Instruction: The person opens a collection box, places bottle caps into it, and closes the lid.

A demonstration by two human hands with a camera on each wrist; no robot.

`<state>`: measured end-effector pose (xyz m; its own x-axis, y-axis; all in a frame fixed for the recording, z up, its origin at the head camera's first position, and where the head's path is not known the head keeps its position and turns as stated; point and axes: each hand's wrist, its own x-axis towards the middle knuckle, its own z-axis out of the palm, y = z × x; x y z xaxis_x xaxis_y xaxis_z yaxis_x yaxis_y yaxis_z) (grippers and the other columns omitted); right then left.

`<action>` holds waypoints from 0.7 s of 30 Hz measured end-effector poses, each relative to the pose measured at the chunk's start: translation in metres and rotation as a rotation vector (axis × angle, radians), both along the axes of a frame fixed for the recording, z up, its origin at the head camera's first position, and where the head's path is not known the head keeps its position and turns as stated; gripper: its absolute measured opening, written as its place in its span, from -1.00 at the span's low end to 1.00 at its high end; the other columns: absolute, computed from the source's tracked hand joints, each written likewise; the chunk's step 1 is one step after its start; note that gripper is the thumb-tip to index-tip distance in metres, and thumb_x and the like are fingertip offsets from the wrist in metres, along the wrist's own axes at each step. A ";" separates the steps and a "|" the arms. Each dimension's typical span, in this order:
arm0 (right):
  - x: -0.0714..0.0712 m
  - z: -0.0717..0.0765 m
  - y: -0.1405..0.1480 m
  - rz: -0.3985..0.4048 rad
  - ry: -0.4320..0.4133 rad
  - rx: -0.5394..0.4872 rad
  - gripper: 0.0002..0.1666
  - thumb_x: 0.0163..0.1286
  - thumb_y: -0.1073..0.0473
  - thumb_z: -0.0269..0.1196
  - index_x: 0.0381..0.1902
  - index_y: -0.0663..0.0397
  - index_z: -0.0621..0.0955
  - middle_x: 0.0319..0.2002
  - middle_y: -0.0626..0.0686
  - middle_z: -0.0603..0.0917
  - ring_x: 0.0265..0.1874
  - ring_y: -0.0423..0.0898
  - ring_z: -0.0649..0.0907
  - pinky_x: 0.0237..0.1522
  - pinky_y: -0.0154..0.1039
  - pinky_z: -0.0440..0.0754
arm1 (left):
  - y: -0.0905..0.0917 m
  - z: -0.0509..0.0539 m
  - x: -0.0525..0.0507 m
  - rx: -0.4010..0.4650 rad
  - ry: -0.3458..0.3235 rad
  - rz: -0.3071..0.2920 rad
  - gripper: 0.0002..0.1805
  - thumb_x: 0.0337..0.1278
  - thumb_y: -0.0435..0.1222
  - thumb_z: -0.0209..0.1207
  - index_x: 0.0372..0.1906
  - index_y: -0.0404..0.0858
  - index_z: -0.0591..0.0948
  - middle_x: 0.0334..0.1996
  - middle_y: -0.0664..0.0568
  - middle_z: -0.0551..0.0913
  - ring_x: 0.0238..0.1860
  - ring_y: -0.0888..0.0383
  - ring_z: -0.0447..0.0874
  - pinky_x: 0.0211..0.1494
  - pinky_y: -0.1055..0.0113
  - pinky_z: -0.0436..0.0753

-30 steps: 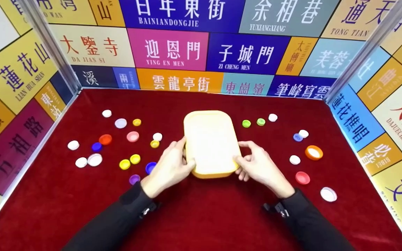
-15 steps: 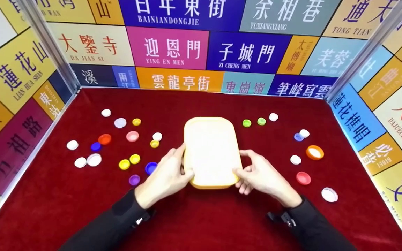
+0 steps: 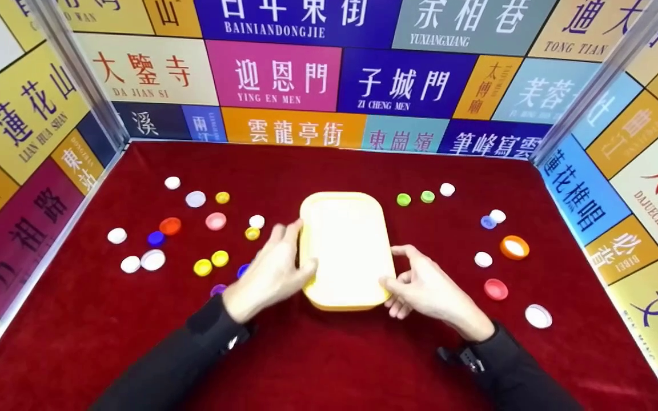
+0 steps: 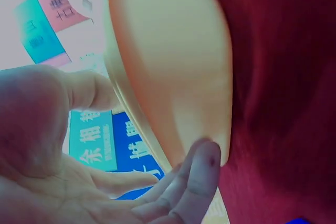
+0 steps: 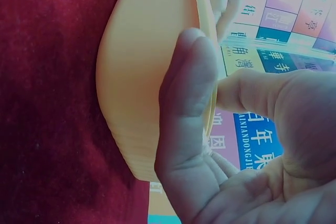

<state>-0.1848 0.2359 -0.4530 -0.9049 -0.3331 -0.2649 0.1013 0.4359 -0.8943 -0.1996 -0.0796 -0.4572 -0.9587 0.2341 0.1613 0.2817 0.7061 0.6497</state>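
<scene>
A pale yellow box [image 3: 346, 251] with rounded corners sits on the red cloth, its broad whitish top facing up. At its left side is the left hand [image 3: 272, 271], thumb by the top edge, fingers loosely extended. The left wrist view shows that hand's fingertips [image 4: 205, 156] against the box's side wall [image 4: 178, 61]. The right hand [image 3: 434, 291] grips the near right corner, thumb on the top edge and fingers curled at the side. In the right wrist view its index finger [image 5: 189, 82] lies along the box wall [image 5: 136, 66].
Several bottle caps lie scattered left of the box, among them a red cap [image 3: 170, 226] and a yellow cap [image 3: 203, 267]. On the right are an orange cap [image 3: 514, 247], green caps [image 3: 403, 199] and others. Printed panels [image 3: 283, 74] stand around the red cloth [image 3: 352, 359].
The box came toward the person between the first two head frames, then stayed about in place. The left hand's fingers have since loosened and shifted slightly away up the side; the right hand keeps its grip.
</scene>
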 end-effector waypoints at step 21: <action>-0.001 0.004 0.006 0.020 0.115 0.085 -0.22 0.61 0.27 0.40 0.67 0.34 0.42 -0.39 0.33 0.80 -0.56 0.00 0.83 -0.43 -0.21 0.86 | 0.004 0.000 -0.079 -0.059 -0.059 0.015 -0.18 0.49 -0.29 0.31 0.75 -0.43 0.42 0.53 -0.43 0.56 0.44 -0.28 0.71 0.61 -0.06 0.72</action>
